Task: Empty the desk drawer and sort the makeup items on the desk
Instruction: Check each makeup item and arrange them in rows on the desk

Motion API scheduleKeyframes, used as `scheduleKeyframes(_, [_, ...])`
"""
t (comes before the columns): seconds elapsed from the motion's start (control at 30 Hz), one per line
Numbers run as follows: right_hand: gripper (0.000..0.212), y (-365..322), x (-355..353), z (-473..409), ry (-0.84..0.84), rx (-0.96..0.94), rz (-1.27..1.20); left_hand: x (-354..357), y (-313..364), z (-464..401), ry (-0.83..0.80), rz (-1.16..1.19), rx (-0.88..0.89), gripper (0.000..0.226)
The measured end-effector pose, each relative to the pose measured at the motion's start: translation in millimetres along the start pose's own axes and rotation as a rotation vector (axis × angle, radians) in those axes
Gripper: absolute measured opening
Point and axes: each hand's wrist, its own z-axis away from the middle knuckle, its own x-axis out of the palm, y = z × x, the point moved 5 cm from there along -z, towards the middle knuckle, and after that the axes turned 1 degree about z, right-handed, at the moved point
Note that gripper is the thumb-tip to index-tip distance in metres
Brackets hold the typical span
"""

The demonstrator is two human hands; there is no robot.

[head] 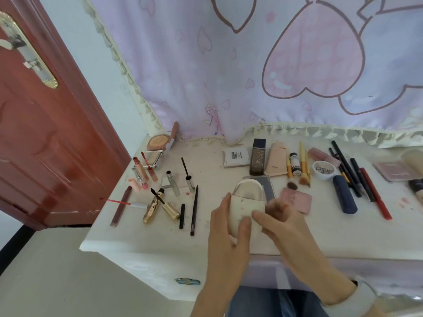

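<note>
Head view, looking down on the white table (229, 239). Your left hand (229, 227) and right hand (281, 216) together hold a cream, rounded compact case (246, 202) just above the table's front centre. The left grip is curled round the case's lower left side, thumb laid across its face; the right grip pinches its right edge, fingers partly blurred. Behind the case lies a dark flat palette (265, 183), and just right of your right hand a pink square compact (297, 200).

Left group: a gold mascara tube (152, 211) with its wand (166, 203) out beside it, two black pencils (194, 210) lying lengthwise, a silver tube (172, 183), several pink lip glosses (143, 172), a dark red lip stick (120, 205) near the left edge, and a round powder compact (158, 143) at the back corner.

Back centre: a white flat box (236, 157), a dark foundation bottle (258, 156) and a peach tube (277, 159) side by side, then yellow-handled brushes (304, 165).

Right group: a white jar (324, 170), a navy case (344, 194), black pencils and a red pencil (375, 193) lying roughly parallel. Items at the far right edge are blurred.

A lilac heart-print curtain (251, 65) hangs behind the table; a red-brown door (45, 133) stands at left.
</note>
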Motion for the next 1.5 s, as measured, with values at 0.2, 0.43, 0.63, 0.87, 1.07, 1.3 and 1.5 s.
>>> scheduleKeyframes(0.2, [0.013, -17, -18, 17, -0.076, -0.195, 0.408, 7, 1, 6, -0.108, 0.015, 0.071, 0.031])
scheduleKeyframes(0.43, [0.014, -12, -54, 16, -0.032, -0.081, 0.504, 33, 6, 25, -0.166, -0.03, 0.257, 0.035])
scheduleKeyframes(0.63, [0.037, -6, -65, 15, 0.035, -0.06, 0.386, 40, 9, 25, -0.095, -0.319, 0.419, 0.055])
scheduleKeyframes(0.87, [0.025, -19, -46, 26, -0.433, -0.471, 0.536, 19, 1, 11, 0.215, 0.079, -0.122, 0.031])
scheduleKeyframes(1.07, [0.021, -22, -45, 7, -0.295, -0.223, 0.425, 14, 6, 6, 0.165, 0.061, -0.111, 0.022])
scheduleKeyframes(1.3, [0.03, -46, -32, -3, -0.446, -0.411, 0.773, 1, 20, -18, 0.046, -0.062, -0.198, 0.044])
scheduleKeyframes(1.5, [0.023, -92, -3, -28, -0.531, -0.652, 0.745, -23, 47, -62, -0.376, -0.039, -0.242, 0.062])
